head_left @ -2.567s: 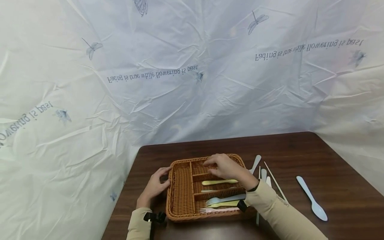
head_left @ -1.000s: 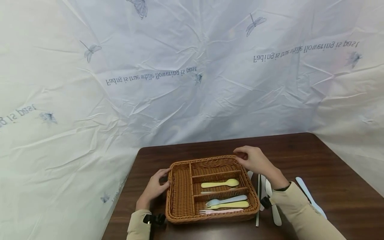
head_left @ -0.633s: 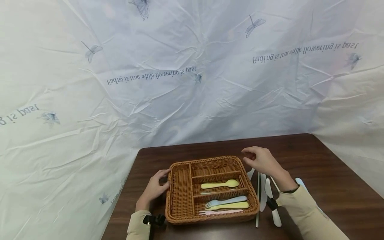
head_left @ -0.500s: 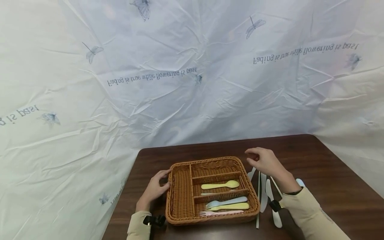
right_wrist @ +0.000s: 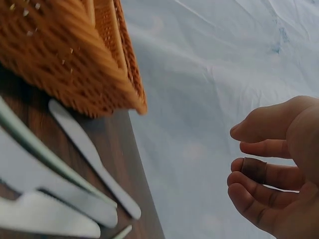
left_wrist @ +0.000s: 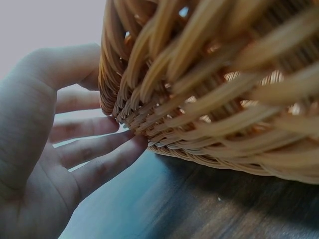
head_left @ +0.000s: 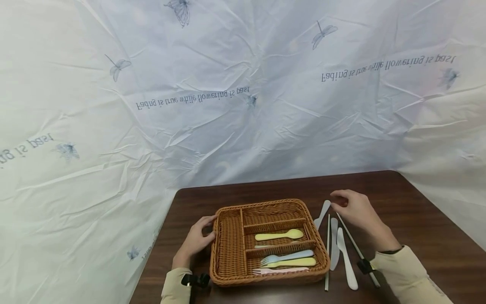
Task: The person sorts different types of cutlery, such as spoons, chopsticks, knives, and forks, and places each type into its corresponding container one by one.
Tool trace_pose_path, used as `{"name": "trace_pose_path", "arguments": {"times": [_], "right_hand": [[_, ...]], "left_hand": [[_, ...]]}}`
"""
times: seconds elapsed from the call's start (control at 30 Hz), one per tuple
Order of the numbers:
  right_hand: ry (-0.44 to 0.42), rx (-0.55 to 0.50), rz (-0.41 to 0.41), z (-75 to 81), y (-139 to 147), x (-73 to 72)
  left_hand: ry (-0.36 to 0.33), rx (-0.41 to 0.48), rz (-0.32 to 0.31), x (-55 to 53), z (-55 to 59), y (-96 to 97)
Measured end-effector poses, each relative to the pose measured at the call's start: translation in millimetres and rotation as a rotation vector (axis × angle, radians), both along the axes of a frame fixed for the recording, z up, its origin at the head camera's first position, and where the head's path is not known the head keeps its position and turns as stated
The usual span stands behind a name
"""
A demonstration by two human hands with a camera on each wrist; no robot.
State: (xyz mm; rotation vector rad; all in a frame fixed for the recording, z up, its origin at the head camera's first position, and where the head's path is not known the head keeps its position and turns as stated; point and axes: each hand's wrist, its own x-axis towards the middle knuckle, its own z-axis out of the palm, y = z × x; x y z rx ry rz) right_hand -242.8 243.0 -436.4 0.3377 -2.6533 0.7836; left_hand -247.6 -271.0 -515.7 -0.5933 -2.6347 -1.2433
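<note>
A brown wicker cutlery basket (head_left: 230, 240) stands on the table, divided into compartments. My left hand (head_left: 196, 238) touches its left side; in the left wrist view the fingers (left_wrist: 107, 167) lie fairly straight against the weave. My right hand (head_left: 358, 211) hovers right of the basket, loosely curled and holding nothing, near the end of a pale knife (head_left: 324, 210). In the middle compartment lies a yellow spoon (head_left: 279, 235), with a pale utensil partly hidden by the divider. The front compartment holds a light blue fork (head_left: 288, 256), a yellow fork (head_left: 292, 263) and a pink fork (head_left: 282, 270).
Right of the basket lie a white knife (head_left: 346, 259), a greyish knife (head_left: 334, 245), a chopstick (head_left: 328, 257) and a second chopstick (head_left: 355, 245) under the right wrist. The dark wooden table (head_left: 379, 185) meets a printed white cloth (head_left: 243, 139) behind.
My right hand has moved from above the back compartment rightward, off the basket to over the loose cutlery. The yellow spoon's bowl has come into view. The left hand stays at the basket's side.
</note>
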Motion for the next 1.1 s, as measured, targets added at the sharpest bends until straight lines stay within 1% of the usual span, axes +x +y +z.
{"name": "trace_pose_path", "arguments": {"times": [0.2,0.43,0.73,0.9,1.0,1.1], "right_hand": [[0.005,0.013,-0.043,-7.1,17.1,2.9],[0.011,0.054,-0.081,-16.0,34.3,8.0],[-0.053,0.079,-0.15,-31.9,55.0,7.5],[-0.081,0.08,-0.164,-37.3,63.7,7.6],[-0.086,0.085,-0.187,-40.1,68.9,8.5],[-0.113,0.091,-0.211,-42.9,74.3,9.9]], "left_hand": [[-0.012,0.015,-0.001,-0.2,0.3,-0.3],[-0.033,0.028,-0.005,0.5,1.4,0.6],[-0.043,0.043,-0.007,1.4,1.5,0.3],[-0.054,0.048,-0.005,2.7,1.8,-0.6],[-0.058,0.051,-0.011,2.4,1.2,-0.7],[-0.052,0.049,-0.015,1.4,-0.4,-0.3]]}}
